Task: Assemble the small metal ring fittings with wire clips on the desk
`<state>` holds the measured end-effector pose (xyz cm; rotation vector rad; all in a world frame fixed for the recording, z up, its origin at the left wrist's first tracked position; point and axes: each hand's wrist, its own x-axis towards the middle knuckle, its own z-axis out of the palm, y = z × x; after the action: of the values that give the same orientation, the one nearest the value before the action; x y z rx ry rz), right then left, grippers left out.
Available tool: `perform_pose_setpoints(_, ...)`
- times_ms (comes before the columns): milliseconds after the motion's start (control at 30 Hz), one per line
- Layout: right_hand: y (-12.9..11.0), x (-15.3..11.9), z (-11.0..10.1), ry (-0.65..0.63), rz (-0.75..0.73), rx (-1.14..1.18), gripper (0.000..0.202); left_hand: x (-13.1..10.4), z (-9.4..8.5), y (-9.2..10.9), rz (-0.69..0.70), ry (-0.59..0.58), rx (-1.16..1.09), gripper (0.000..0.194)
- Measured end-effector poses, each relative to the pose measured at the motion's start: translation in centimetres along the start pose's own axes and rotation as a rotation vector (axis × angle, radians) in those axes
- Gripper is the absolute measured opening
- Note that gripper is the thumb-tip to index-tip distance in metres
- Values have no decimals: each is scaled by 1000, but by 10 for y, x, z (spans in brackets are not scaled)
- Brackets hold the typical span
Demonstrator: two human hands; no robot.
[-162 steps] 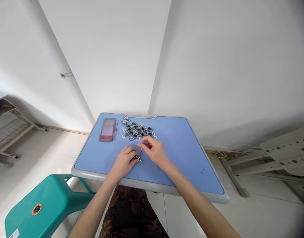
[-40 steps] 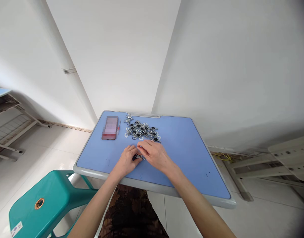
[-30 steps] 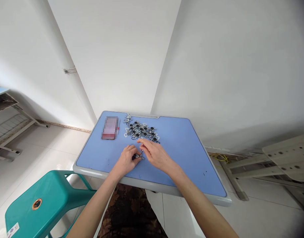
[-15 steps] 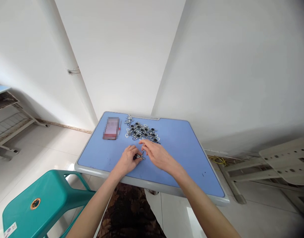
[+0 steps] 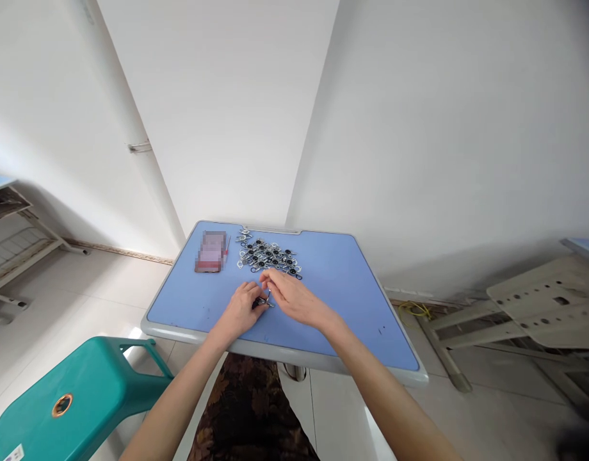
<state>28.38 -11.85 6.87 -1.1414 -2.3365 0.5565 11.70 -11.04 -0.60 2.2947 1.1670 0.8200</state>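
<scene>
My left hand (image 5: 241, 310) rests on the blue tabletop, its fingers closed around a small metal-and-black piece (image 5: 271, 304). The silver end of the piece sticks out to the right, while its black part is mostly covered by fingers. My right hand (image 5: 292, 296) is curled above that end, thumb and fingertips pinched at a thin upright silver bit. Whether this bit belongs to the piece or is separate, I cannot tell. Just beyond both hands lies a pile of similar small metal pieces (image 5: 274, 262) with black discs and silver loops.
A phone (image 5: 210, 251) lies at the table's left, with a thin red-and-clear tool (image 5: 227, 244) beside it. The blue table (image 5: 342, 288) stands against a white wall. A green stool (image 5: 90, 378) is at lower left, and a beige metal frame (image 5: 520, 301) at right.
The view has shifted slightly, so the table sits a little further left. Both hands stay on the same piece, and the right fingertips have moved only slightly.
</scene>
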Motion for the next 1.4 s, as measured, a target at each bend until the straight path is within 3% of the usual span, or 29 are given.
perform_pose_setpoints(100, 3, 5, 2, -10, 51, -13, 19, 2, -2, 2, 16, -27, 31, 6)
perform_pose_setpoints(233, 7, 17, 16, 111, 154, -30, 9, 6, -6, 6, 62, -67, 31, 12)
perform_pose_setpoints(367, 8, 19, 23, 204, 201, -51, 13, 11, -7, 4, 99, -80, 43, 15)
perform_pose_setpoints(533, 17, 14, 21, 250, 170, -16, 27, 34, -3, -9, 157, -68, 60, 16)
perform_pose_setpoints(667, 32, 20, 16, 263, 241, 40, 29, 56, 1, -19, 205, -120, 43, 11)
perform_pose_setpoints(833, 46, 28, 11, 250, 228, 226, 21, 59, -3, -23, 257, -158, -32, 14)
perform_pose_setpoints(1067, 45, 22, 10, 272, 216, 331, 14, 54, -9, -20, 258, -234, -55, 25)
perform_pose_setpoints(1400, 46, 32, 9, 431, 284, 418, 17, 59, -12, -19, 113, -251, -243, 14)
